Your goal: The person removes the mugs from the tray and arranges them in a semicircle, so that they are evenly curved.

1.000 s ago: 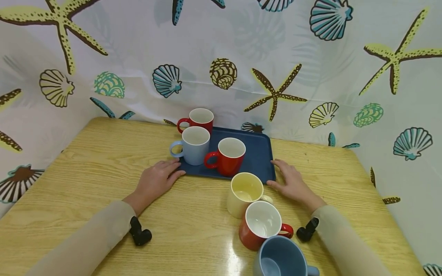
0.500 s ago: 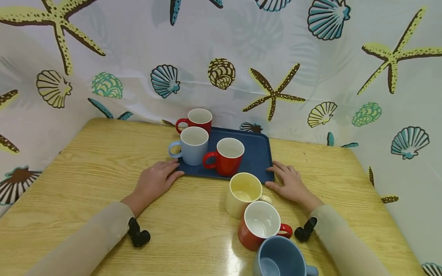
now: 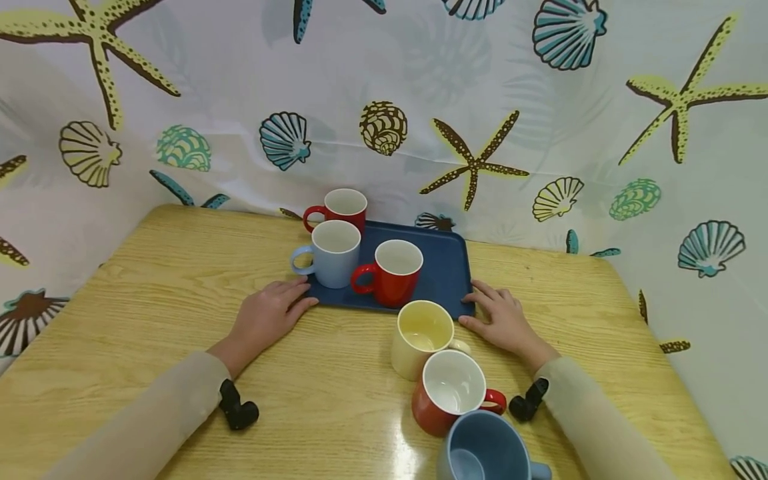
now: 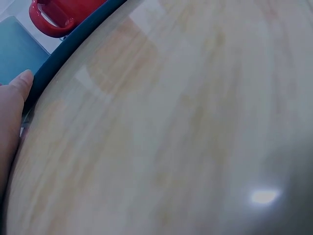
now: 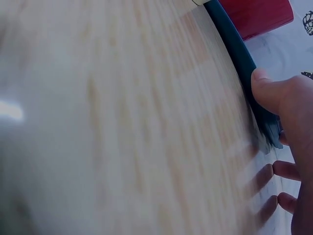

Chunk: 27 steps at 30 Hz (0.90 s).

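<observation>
A dark blue tray [image 3: 441, 267] lies at the back of the wooden table, bearing a light blue mug [image 3: 337, 257], a bright red mug [image 3: 397, 277] and a darker red mug [image 3: 345, 205] behind them. My left hand [image 3: 267, 320] touches the tray's front left corner, thumb along the front edge, fingers fairly straight at the side. At the front right corner, my right hand [image 3: 501, 321] rests with its thumb [image 5: 264, 88] against the rim and a finger at the side edge. Its other fingertips are near the tabletop in the right wrist view.
In front of the tray stand a yellow mug [image 3: 420, 343], a red mug with white inside [image 3: 449, 393] and a grey-blue mug [image 3: 485, 450], in a slanting row beside my right forearm. A printed curtain [image 3: 384, 67] hangs behind the table [image 3: 300, 407].
One right finger has shifted slightly onto the tray's right edge. The head view has drifted a little, moving everything slightly left. Tray and mugs keep their places.
</observation>
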Each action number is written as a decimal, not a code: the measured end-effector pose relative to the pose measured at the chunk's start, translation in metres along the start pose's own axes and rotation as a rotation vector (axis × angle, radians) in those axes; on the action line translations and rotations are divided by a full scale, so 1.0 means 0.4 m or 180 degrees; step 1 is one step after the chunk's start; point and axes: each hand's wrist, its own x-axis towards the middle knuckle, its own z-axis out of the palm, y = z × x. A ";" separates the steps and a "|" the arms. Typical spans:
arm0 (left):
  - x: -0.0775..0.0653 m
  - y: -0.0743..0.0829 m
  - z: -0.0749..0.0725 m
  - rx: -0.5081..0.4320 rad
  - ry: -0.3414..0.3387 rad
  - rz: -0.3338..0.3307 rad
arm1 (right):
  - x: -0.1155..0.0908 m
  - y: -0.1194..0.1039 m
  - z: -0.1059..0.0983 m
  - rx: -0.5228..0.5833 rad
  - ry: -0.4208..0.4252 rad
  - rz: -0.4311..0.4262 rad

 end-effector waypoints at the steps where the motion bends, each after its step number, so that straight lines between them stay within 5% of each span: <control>1: 0.000 -0.001 0.000 -0.0003 0.0012 0.0011 | 0.000 -0.002 -0.001 -0.0026 -0.0007 0.0014; 12: 0.002 -0.006 -0.003 -0.0103 -0.0076 -0.0044 | 0.000 -0.003 0.000 -0.0224 0.0020 0.0061; 21: 0.039 0.047 -0.047 -0.0123 -0.0828 -0.0606 | 0.003 0.000 0.003 -0.0290 0.0026 0.0077; 27: 0.069 0.080 -0.064 -0.0157 -0.0995 -0.0866 | 0.005 0.000 -0.002 -0.0288 -0.0002 0.0062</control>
